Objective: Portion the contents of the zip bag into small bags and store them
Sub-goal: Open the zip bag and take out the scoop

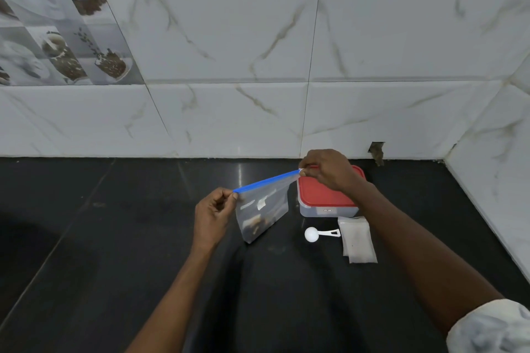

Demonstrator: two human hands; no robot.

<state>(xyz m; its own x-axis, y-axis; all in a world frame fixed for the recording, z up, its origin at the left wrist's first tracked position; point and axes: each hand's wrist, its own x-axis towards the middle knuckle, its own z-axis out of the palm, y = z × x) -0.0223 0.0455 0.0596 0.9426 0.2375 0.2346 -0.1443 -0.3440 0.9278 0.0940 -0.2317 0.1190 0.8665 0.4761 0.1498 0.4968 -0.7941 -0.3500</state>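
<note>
A clear zip bag (262, 210) with a blue seal strip hangs above the black counter, with brown contents low inside it. My left hand (213, 213) pinches the left end of the blue strip. My right hand (328, 169) pinches the right end, higher up, so the strip slants upward to the right. A stack of small clear bags (358, 239) lies flat on the counter to the right. A white scoop (315, 234) lies just left of them. Behind them stands a clear box with a red lid (324, 198), partly hidden by my right hand.
The black counter (114, 238) meets a white marble-tiled wall (258, 109) at the back and another tiled wall at the right. A dark hole shows low in the back wall, right of the box.
</note>
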